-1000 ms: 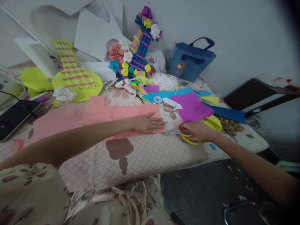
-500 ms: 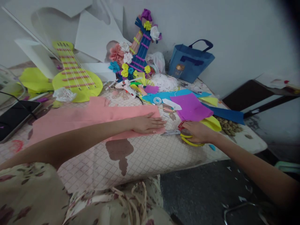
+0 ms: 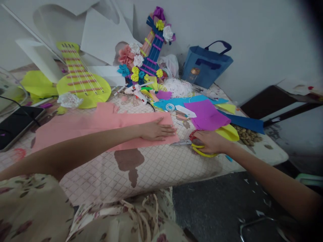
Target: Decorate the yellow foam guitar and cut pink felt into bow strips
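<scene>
A long pink sheet (image 3: 83, 126) lies flat across the table (image 3: 151, 168). My left hand (image 3: 156, 130) rests on its right end, palm down with the fingers stretched out. Just right of the sheet's edge, my right hand (image 3: 209, 142) is closed round the red and yellow handles of a pair of scissors (image 3: 194, 145). The steel blades point left and touch the pink sheet's lower right corner.
Purple (image 3: 205, 116), blue and yellow sheets lie behind my right hand, with nuts (image 3: 247, 134) beside them. A glue gun (image 3: 136, 90), a yellow paper guitar (image 3: 80, 84), a flower-covered blue guitar (image 3: 151, 50), a blue bag (image 3: 205, 65) and a tablet (image 3: 15, 124) stand farther back.
Both hands have shifted slightly left and away from me. The scissor blades now reach the pink sheet's corner.
</scene>
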